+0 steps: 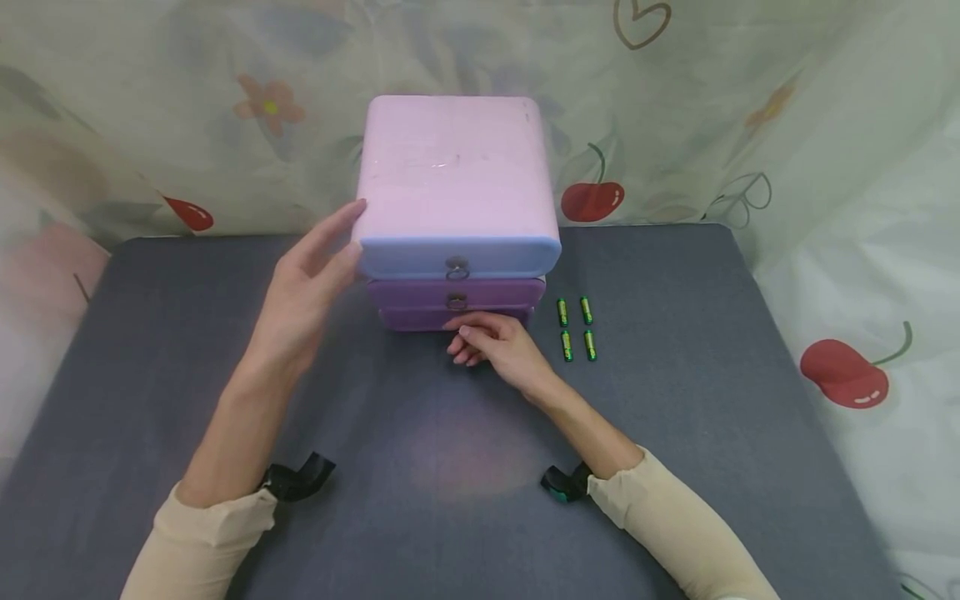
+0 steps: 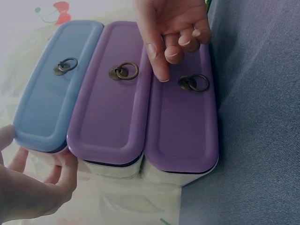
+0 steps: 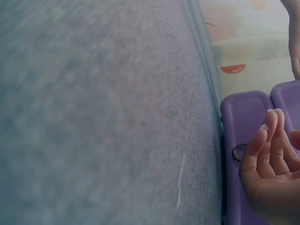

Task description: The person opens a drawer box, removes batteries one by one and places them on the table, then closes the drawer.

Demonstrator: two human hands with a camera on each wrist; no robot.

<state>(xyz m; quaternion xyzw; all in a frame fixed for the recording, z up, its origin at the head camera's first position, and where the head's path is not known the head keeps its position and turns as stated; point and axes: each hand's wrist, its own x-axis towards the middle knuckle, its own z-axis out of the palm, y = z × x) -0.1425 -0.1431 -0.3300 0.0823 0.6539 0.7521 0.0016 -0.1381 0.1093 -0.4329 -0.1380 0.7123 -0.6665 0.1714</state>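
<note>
A small drawer cabinet [image 1: 457, 167] with a pink top stands at the back of the table. Its top drawer [image 2: 49, 105] is blue, the middle drawer [image 2: 108, 110] purple and the bottom drawer [image 2: 180, 131] darker purple; all three look pushed in. My left hand [image 1: 303, 283] rests its extended fingers against the cabinet's upper left side, thumb near the front corner. In front of the bottom drawer is my right hand [image 1: 498, 346], its fingers loosely bent and holding nothing. The left wrist view shows its fingertips close to, but apart from, the bottom ring pull [image 2: 199, 83].
Several small green batteries [image 1: 567, 345] lie in two rows right of the cabinet. Grey cloth covers the table [image 1: 420, 517]. A patterned curtain [image 1: 270, 158] with cherries and flowers hangs behind and beside it. Black straps [image 1: 300, 479] sit on both wrists.
</note>
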